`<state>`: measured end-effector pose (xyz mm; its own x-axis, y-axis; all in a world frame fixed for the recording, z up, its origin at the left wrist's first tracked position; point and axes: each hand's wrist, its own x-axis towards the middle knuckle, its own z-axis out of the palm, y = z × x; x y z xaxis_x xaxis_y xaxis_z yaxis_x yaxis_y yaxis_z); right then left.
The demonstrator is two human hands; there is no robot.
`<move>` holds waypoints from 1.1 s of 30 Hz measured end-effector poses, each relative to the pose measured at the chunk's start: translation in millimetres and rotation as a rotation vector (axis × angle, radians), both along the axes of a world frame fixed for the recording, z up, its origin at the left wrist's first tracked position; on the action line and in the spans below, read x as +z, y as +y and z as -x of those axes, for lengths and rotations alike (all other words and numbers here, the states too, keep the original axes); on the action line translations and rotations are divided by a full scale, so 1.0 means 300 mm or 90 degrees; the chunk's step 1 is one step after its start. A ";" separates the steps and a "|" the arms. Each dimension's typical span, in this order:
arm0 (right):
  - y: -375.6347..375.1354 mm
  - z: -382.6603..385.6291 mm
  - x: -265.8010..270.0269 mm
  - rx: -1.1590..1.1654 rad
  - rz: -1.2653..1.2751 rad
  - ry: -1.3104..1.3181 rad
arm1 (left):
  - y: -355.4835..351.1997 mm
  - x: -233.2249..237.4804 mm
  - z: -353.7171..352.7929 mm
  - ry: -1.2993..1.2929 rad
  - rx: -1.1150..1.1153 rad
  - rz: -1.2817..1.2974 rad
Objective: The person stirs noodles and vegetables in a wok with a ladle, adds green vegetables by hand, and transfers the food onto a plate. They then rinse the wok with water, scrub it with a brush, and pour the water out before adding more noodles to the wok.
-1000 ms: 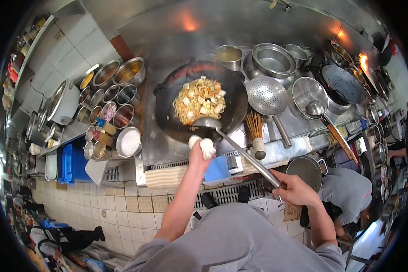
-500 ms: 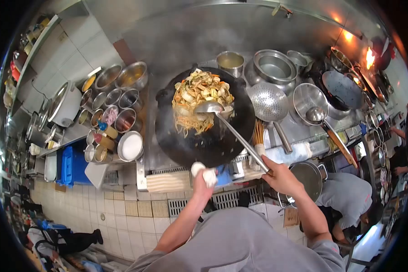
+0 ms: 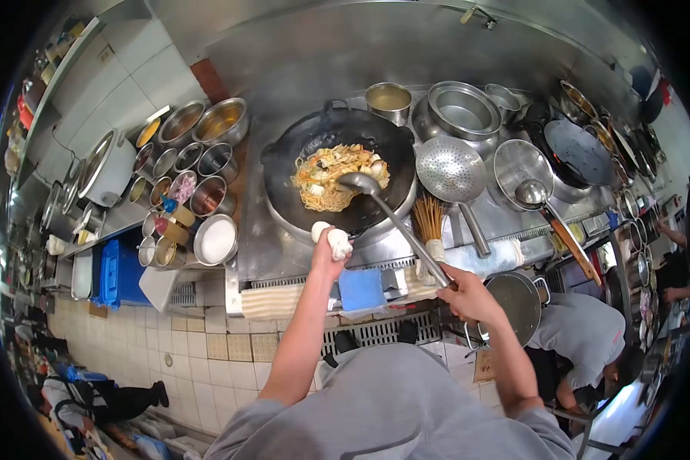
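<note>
1. Your left hand [image 3: 331, 250] closes round a bunched white cloth [image 3: 334, 239] at the near rim of the wok [image 3: 284, 203].
2. Your right hand [image 3: 471, 295] grips the ladle [image 3: 360, 184], its bowl against noodles [image 3: 331, 195] inside the wok.

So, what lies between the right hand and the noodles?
The ladle: its handle runs from the right hand across the near rim of the wok, and its bowl is at the noodles, as the head view shows.

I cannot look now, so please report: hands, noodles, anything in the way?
Left hand grips white cloth at wok's near rim; right hand holds ladle. Noodles in wok, ladle bowl at them. Bamboo brush close, right of wok.
</note>
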<state>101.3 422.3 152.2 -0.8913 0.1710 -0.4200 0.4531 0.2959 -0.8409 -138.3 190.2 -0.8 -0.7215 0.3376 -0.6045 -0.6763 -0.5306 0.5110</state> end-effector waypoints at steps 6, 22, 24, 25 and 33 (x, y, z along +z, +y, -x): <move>-0.054 0.175 -0.111 -0.141 0.108 0.162 | -0.194 -0.005 -0.164 0.028 -0.064 -0.027; 0.021 0.601 -0.178 -0.031 0.212 0.102 | -0.501 0.081 -0.702 0.035 0.124 0.156; -0.052 0.643 -0.140 -0.049 0.273 0.072 | -0.490 0.053 -0.697 0.049 0.124 0.135; -0.064 0.662 -0.148 -0.006 0.278 0.051 | -0.484 0.050 -0.693 0.056 0.122 0.127; 0.161 0.470 -0.227 0.288 -0.501 0.281 | -0.432 0.083 -0.643 0.048 0.058 0.117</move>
